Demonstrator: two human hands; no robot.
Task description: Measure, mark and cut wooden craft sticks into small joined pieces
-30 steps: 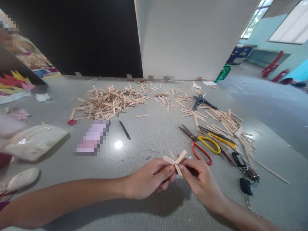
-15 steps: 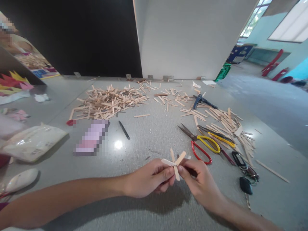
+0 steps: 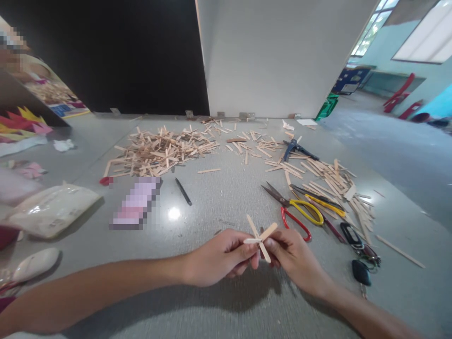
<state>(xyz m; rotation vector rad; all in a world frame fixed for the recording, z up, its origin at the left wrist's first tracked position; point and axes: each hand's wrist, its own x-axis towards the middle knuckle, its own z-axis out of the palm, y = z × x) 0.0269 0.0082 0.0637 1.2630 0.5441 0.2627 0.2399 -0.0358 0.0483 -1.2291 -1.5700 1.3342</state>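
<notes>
Crossed sticks (image 3: 261, 240) in both grips (image 3: 222, 259) (image 3: 298, 259), apparently joined.

On the table (image 3: 219, 197) I see the stick pile (image 3: 158, 150) far left, the pliers (image 3: 290, 149) far right, boards (image 3: 275, 56) behind both. Nearer on the right lie the scissors (image 3: 285, 202), with keys (image 3: 360, 273) further right; on the left, a pen (image 3: 183, 191), then a bag (image 3: 52, 209). Near, between left hand (image 3: 226, 256) and right hand (image 3: 295, 256), a stick cross (image 3: 260, 239).
</notes>
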